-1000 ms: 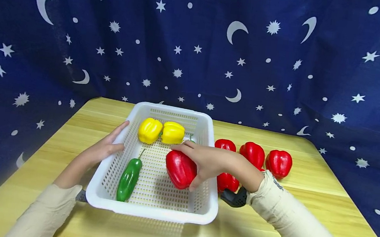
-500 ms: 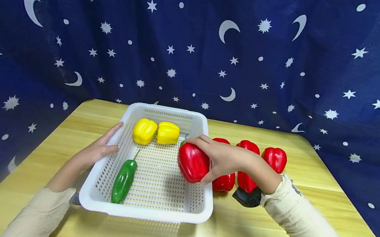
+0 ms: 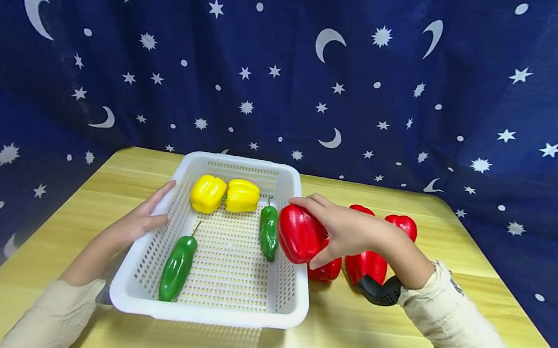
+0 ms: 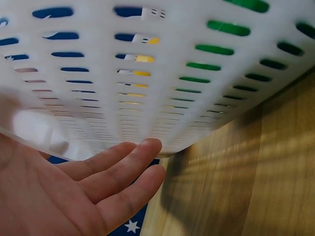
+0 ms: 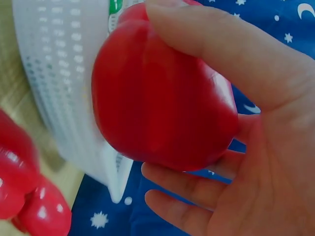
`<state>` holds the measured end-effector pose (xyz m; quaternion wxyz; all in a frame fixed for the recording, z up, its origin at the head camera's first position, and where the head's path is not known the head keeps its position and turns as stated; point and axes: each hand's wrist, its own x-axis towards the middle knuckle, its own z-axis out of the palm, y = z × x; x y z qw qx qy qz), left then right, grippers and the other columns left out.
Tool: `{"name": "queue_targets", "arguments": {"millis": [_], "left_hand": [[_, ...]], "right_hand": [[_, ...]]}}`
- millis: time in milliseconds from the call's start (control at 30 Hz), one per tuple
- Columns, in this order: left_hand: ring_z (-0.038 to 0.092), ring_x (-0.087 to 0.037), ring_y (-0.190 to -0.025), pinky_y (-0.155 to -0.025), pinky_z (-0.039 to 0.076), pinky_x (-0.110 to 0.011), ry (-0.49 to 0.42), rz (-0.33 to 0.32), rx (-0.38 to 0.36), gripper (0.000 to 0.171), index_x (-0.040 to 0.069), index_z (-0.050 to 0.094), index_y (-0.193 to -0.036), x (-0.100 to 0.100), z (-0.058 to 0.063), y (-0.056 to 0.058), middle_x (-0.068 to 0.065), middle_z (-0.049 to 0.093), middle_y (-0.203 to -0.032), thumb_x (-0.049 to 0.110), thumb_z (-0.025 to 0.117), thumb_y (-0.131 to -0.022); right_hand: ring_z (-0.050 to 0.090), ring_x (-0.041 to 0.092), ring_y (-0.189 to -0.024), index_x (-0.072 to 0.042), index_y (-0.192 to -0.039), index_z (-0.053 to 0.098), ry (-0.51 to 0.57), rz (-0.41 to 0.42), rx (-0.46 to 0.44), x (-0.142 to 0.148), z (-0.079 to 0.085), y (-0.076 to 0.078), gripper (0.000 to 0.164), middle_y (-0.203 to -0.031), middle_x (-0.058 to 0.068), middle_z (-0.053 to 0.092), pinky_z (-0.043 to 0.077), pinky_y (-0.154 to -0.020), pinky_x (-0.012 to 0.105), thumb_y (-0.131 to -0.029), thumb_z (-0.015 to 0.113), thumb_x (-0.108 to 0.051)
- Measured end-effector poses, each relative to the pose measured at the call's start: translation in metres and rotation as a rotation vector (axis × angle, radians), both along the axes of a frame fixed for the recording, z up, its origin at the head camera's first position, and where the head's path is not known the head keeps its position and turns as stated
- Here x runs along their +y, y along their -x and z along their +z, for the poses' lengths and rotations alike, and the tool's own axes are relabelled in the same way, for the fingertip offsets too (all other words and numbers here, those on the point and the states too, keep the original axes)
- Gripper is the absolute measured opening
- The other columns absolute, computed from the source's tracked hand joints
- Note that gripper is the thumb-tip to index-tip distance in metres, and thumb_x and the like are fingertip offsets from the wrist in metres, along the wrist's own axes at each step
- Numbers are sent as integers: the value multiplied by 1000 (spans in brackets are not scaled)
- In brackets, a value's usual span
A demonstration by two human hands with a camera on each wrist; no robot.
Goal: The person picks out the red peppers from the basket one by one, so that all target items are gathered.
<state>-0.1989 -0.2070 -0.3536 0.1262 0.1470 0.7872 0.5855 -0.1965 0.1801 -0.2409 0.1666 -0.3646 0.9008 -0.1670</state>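
Note:
My right hand grips a red bell pepper above the right rim of a white perforated basket. In the right wrist view, the thumb lies over the red bell pepper and the fingers come round its other side. My left hand holds the basket's left rim, thumb over the edge and fingers along the outside; the left wrist view shows those fingers fairly straight. Inside the basket lie two yellow bell peppers at the back, one green chili pepper at left and another at right.
Several more red bell peppers sit on the wooden table to the basket's right, partly hidden behind my right hand and forearm. A dark blue curtain with stars and moons hangs behind the table.
My right hand has carried the red bell pepper rightward from inside the basket to over its right rim, uncovering the right green chili pepper. My left hand stays on the rim. The view has shifted slightly.

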Motion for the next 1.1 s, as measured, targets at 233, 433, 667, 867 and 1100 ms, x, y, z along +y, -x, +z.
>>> {"name": "queue_targets", "arguments": {"millis": [233,433,667,867,1100], "left_hand": [[24,-60,-123,-68,56,-49,24,-2,-5,81,26,-12,-146,-2,0,0,-22,-10,-151,-1,35,-86],[26,-60,-121,-68,56,-49,26,-14,8,80,25,-12,-146,-4,0,0,-24,-9,-150,-1,35,-87],[26,-60,-121,-68,56,-49,15,-19,-2,80,27,-13,-145,-2,0,0,-24,-9,-150,0,35,-87],[24,-60,-122,-69,56,-49,20,-16,-7,80,27,-13,-145,-1,1,0,-24,-9,-150,-1,35,-87],[23,-61,-123,-72,55,-51,13,-22,-1,79,25,-12,-146,-1,2,0,-26,-9,-150,-1,35,-87]], "right_hand": [[46,25,-112,-20,-139,28,-2,-100,54,34,-4,-6,99,-129,4,40,56,-76,35,-57,83,-29],[48,30,-110,-15,-138,29,40,-178,97,71,-10,-9,100,-127,9,42,57,-74,38,-55,85,-28],[47,33,-108,-10,-136,31,63,-247,124,110,-18,-15,96,-123,14,41,56,-73,37,-57,83,-21],[48,34,-103,-6,-133,32,71,-266,213,145,-23,-19,95,-119,17,41,56,-72,36,-55,84,-21],[48,38,-100,-4,-131,34,56,-320,215,174,-36,-21,94,-115,19,40,55,-68,38,-53,84,-18]]}}
